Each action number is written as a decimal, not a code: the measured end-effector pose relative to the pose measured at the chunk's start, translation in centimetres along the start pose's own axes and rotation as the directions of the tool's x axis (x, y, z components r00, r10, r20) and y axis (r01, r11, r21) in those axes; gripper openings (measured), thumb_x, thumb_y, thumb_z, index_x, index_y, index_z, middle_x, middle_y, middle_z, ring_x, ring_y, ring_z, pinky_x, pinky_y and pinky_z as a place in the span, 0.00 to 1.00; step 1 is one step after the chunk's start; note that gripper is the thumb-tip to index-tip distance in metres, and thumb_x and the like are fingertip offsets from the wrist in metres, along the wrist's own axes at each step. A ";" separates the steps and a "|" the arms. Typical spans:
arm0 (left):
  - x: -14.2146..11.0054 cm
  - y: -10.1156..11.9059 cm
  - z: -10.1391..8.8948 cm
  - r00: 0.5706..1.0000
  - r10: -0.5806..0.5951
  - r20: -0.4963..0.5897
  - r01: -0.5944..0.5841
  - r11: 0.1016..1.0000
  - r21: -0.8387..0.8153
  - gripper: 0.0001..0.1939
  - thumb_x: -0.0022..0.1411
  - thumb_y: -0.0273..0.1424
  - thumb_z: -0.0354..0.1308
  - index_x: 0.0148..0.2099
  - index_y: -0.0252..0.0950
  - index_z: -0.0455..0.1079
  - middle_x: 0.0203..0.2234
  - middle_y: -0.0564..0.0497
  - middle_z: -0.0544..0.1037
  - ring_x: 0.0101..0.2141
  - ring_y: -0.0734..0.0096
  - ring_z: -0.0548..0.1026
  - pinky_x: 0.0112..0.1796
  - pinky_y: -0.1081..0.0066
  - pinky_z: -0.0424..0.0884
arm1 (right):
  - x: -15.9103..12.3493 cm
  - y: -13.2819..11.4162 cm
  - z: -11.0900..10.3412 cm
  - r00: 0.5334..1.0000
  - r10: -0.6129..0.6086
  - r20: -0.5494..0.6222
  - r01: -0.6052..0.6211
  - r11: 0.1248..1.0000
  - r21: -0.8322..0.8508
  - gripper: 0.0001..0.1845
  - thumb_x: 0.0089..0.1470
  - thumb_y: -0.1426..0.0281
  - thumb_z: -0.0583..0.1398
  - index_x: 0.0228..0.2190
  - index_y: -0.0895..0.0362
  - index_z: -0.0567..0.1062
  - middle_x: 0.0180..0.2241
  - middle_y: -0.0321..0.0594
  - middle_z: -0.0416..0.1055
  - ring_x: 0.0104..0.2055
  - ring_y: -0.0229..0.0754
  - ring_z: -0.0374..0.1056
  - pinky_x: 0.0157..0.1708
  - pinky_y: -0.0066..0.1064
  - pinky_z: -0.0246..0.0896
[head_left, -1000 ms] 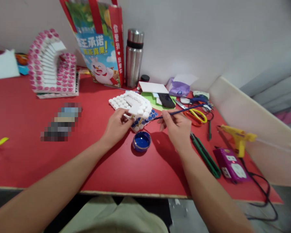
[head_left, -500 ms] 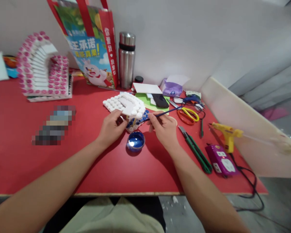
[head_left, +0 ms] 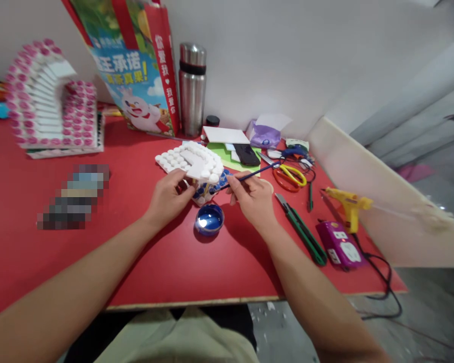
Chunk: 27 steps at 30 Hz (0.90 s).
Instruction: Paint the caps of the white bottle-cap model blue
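Observation:
A small white model [head_left: 191, 164] made of round caps stands on the red table [head_left: 117, 252]; its lower caps are painted blue. My left hand [head_left: 170, 194] is closed on the model's near left side and steadies it. My right hand [head_left: 249, 194] pinches a thin blue-handled paintbrush [head_left: 249, 175], whose tip touches the model's blue lower edge. A little round dish of blue paint [head_left: 209, 220] sits just in front of the model, between my two hands.
A larger pink-dotted cap model [head_left: 51, 101] stands back left, beside a printed red bag [head_left: 136, 65] and a steel flask [head_left: 191, 88]. To the right lie scissors [head_left: 289, 176], a green utility knife [head_left: 300, 229], a yellow glue gun [head_left: 348, 206], a purple power strip [head_left: 338, 244] and paper scraps.
The view has drifted right, so everything sits further left in frame. My hands stay on the model and the brush, with the brush tip drawn in closer to the blue caps.

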<state>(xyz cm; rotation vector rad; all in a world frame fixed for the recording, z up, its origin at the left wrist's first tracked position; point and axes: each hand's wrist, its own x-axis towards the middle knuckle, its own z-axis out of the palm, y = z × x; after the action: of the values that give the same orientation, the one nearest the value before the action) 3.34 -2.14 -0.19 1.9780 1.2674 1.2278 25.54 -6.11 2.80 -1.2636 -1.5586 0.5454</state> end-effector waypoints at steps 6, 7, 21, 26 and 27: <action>0.0 -0.4 -0.1 1.000 -0.012 0.013 0.012 1.000 -0.017 0.09 0.65 0.35 0.62 0.32 0.37 0.70 0.27 0.53 0.74 0.26 0.71 0.70 0.31 0.68 0.66 | -0.1 -0.1 -0.1 1.000 0.002 -0.025 -0.001 1.000 0.021 0.19 0.67 0.51 0.64 0.33 0.53 0.77 0.24 0.34 0.78 0.19 0.37 0.72 0.24 0.31 0.69; 0.0 -0.5 -0.1 1.000 -0.012 0.017 0.012 1.000 -0.015 0.09 0.65 0.35 0.62 0.32 0.37 0.71 0.27 0.53 0.75 0.26 0.71 0.70 0.31 0.69 0.67 | -0.1 0.0 -0.2 1.000 0.001 -0.019 -0.001 1.000 0.005 0.20 0.67 0.50 0.64 0.33 0.53 0.77 0.24 0.34 0.78 0.19 0.37 0.71 0.24 0.31 0.69; -0.1 -0.3 -0.2 0.996 -0.073 0.050 0.075 0.997 -0.024 0.07 0.65 0.35 0.62 0.37 0.37 0.75 0.29 0.52 0.77 0.26 0.72 0.70 0.30 0.70 0.66 | 0.0 0.6 -0.3 0.998 0.004 -0.057 -0.003 1.000 0.022 0.20 0.68 0.53 0.64 0.30 0.54 0.76 0.21 0.32 0.76 0.20 0.36 0.72 0.26 0.30 0.68; -0.2 -0.3 -0.2 0.996 -0.069 0.052 0.071 0.996 -0.047 0.07 0.65 0.35 0.62 0.37 0.36 0.75 0.30 0.52 0.77 0.26 0.73 0.71 0.30 0.70 0.66 | 0.1 0.5 -0.2 0.997 0.016 -0.073 -0.011 0.998 0.059 0.20 0.67 0.51 0.65 0.33 0.54 0.77 0.23 0.33 0.77 0.19 0.36 0.72 0.25 0.30 0.68; -0.2 -0.3 -0.2 0.996 -0.071 0.053 0.074 0.996 -0.054 0.07 0.65 0.34 0.62 0.37 0.36 0.75 0.30 0.52 0.77 0.26 0.73 0.71 0.30 0.70 0.67 | 0.1 0.5 -0.2 0.998 0.011 -0.060 -0.009 0.999 0.044 0.20 0.68 0.51 0.64 0.33 0.54 0.77 0.22 0.33 0.77 0.20 0.37 0.72 0.26 0.30 0.68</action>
<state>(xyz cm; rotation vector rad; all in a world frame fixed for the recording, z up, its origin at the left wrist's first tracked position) 3.00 -2.16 -0.45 1.8951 1.2553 1.1576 25.93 -5.84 2.49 -1.2440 -1.4835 0.5407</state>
